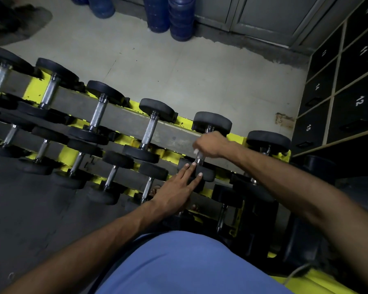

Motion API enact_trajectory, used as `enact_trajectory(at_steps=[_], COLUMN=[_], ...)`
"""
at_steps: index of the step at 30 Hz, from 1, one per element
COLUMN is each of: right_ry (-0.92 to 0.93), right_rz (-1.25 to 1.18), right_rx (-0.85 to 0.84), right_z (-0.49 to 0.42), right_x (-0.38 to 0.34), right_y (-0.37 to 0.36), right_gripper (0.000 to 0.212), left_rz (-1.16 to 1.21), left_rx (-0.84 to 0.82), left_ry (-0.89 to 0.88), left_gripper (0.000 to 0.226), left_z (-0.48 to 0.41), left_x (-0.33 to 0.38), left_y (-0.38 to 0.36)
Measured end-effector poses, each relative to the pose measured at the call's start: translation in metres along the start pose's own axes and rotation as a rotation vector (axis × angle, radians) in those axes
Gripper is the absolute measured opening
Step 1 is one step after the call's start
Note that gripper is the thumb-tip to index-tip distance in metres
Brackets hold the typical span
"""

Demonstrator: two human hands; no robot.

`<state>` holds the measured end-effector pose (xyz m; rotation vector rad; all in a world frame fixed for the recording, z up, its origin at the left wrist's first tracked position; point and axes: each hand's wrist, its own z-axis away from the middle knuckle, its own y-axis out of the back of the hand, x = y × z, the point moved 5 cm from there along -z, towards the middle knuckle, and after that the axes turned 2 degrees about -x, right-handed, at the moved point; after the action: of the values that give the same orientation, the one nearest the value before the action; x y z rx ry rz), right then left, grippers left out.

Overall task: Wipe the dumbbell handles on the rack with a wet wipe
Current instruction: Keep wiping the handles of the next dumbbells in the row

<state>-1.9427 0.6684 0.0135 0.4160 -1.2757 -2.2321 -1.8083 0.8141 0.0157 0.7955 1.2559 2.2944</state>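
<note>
Grey tiled flooring backs the yellow steel rack (184, 120). On its upper tier, the right hand (210, 144) closes its grip round a white wet wipe (196, 151) on one chrome dumbbell handle (198, 159). The left hand (174, 192), fingers straight, steadies the black rubber head (205, 174). Wiping appears under way; the next move probably calls for regripping an adjacent handle.

Two-tier rack (31, 91), a yellow frame with grey rails, running diagonally from upper left to lower right. Upper tier: a row of dumbbells (149, 132) set crosswise, black round ends on the rails, steel handles spanning between. Lower tier: a row of smaller dumbbells (111, 177), likewise crosswise. Pale tiled floor (179, 71) lies behind the rack.
</note>
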Motion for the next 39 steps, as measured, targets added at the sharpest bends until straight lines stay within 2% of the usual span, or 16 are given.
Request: enact_trajectory(at_steps=[2,3,7,8,13,16,18,21,22,25,27,30,32,36,39], right_ry=[-0.202,-0.232,0.073,0.111,0.126,0.206,0.118,-0.088,-0.053,0.26,0.287,0.024,-0.16,-0.557,-0.802], right_rz=[0.088,0.096,-0.082,-0.102,-0.067,-0.045,-0.035,-0.164,-0.152,-0.007,0.002,-0.154,-0.296,-0.965,-1.407], right_rx=[0.075,0.072,-0.191,-0.183,0.079,0.158,0.288,0.522,0.536,0.421,0.393,0.547,0.599,0.579,0.545], right_z=[-0.003,-0.004,-0.001,0.002,0.024,0.04,0.039,0.037,0.037,0.044,0.047,0.042,0.044,0.055,0.033], right_x=[0.013,0.009,-0.034,-0.032,-0.012,-0.016,0.006,0.043,0.038,-0.002,-0.008,0.007,0.004,-0.002,0.011], right_y=[0.012,0.011,-0.019,-0.018,-0.013,-0.021,-0.017,-0.013,-0.019,-0.045,-0.049,-0.045,-0.059,-0.096,-0.104], right_gripper=[0.018,0.02,0.026,0.026,0.029,0.037,0.045,0.053,0.052,0.036,0.028,0.012,0.012,0.007,0.022], left_rz=[-0.005,-0.005,0.001,0.004,0.015,0.021,0.019,0.014,0.006,-0.001,-0.007,-0.015,-0.012,-0.011,-0.016], left_rx=[0.002,-0.011,-0.024,-0.028,-0.026,-0.035,-0.038,-0.027,-0.023,-0.033,-0.02,-0.021,-0.033,-0.058,-0.063], left_ry=[0.008,0.011,0.024,0.029,0.06,0.08,0.09,0.081,0.071,0.043,0.03,0.021,0.021,0.0,-0.007], left_gripper=[0.09,0.09,0.09,0.09,0.088,0.087,0.088,0.091,0.091,0.092,0.095,0.096,0.096,0.096,0.095], left_z=[0.0,0.0,0.001,0.001,0.004,0.005,0.005,0.003,0.004,0.003,0.001,0.002,0.003,0.003,0.003], left_x=[0.0,-0.001,0.001,0.002,0.006,0.01,0.013,0.012,0.01,0.004,0.002,0.001,0.0,-0.002,-0.002], left_y=[0.0,0.001,0.005,0.005,0.008,0.01,0.011,0.008,0.007,0.006,0.006,0.003,0.003,0.007,0.009])
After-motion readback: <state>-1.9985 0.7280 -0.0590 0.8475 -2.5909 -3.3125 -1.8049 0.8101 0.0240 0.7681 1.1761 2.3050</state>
